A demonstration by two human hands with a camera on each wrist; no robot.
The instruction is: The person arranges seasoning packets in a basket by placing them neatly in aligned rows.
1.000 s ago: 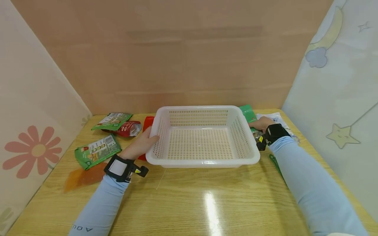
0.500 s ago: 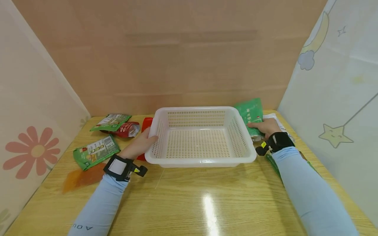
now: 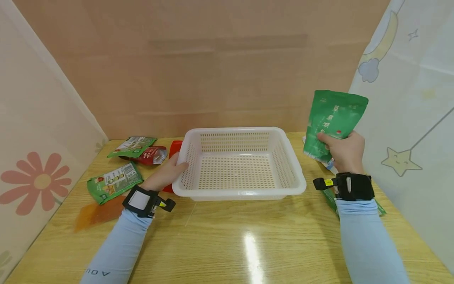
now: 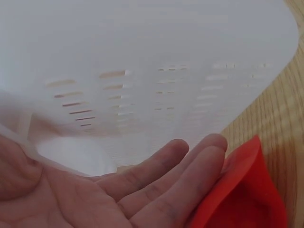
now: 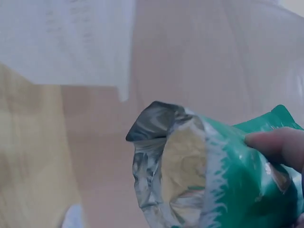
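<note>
A white plastic basket (image 3: 237, 193) with slotted walls stands in the middle of the table, nothing inside it. At its left end my left hand (image 3: 166, 173) grips the rim, thumb over the edge and fingers (image 4: 156, 187) along the outer wall. Right beside those fingers is a red packet (image 4: 251, 190). To the right of the basket, my right hand (image 3: 349, 152) holds up a green pouch (image 3: 333, 114) with white characters, thumb across its front. The right wrist view shows the pouch's silvery, tan-centred end (image 5: 183, 175).
On the left lie two green packets (image 3: 115, 181), one resting over a dark red packet (image 3: 154, 155), and an orange translucent packet (image 3: 101, 213). A white packet (image 3: 328, 165) and another green packet (image 3: 331, 201) lie under the right arm. Walls close in the table's back and sides.
My right hand has picked the green pouch up from the table beside the basket and carried it up and to the right. The left hand stays on the basket's rim.
</note>
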